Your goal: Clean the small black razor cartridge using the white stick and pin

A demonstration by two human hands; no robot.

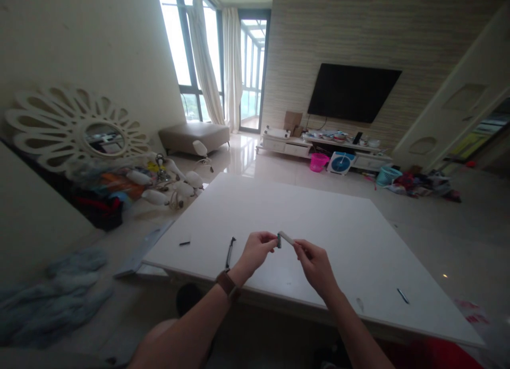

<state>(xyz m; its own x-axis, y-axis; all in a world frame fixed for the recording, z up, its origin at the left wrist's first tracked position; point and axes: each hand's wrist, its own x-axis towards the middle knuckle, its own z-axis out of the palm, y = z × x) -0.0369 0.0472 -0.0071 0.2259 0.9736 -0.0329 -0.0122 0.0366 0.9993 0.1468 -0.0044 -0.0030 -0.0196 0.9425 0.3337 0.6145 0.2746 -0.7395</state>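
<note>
Above the near part of the white table point(279, 199), my left hand point(261, 247) pinches a small dark razor head between thumb and fingertips. My right hand point(314, 257) is closed on the end of a pale, slim stick point(287, 238). Its far tip meets or overlaps the razor head point(279, 241); whether the two are joined I cannot tell. To the left of my left hand lies a dark razor handle point(230, 252). Farther left on the table is a short dark bar point(184, 243), too small to make out.
A thin dark piece point(402, 295) lies near the table's right side, with a small clear piece point(359, 303) closer to my right forearm. White lamp parts point(183, 188) and a flower-shaped mirror frame point(79, 130) are at the left. A pink bin point(319, 162) stands beyond the table.
</note>
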